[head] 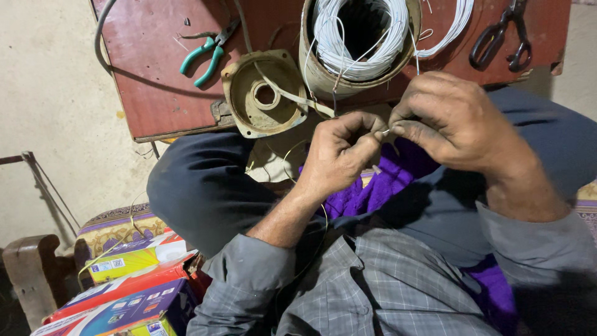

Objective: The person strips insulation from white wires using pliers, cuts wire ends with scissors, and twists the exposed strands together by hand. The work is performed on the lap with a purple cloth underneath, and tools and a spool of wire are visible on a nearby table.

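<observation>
My left hand (339, 152) and my right hand (451, 118) meet over my lap, their fingertips pinching a thin wire end (385, 132) between them. Just beyond them stands a round metal motor housing (311, 68) with white winding wire (348, 53) coiled inside; strands run from it down to my fingers. A flat pale strip (292, 94) trails from the housing toward my left hand. A purple cloth (379, 186) lies on my lap under the hands.
A low reddish table (161, 81) carries green-handled pliers (204, 55), a round metal end cover (261, 93) at its edge and dark scissors (500, 37) at far right. Colourful cardboard boxes (134, 289) sit at lower left, beside a concrete floor (50, 124).
</observation>
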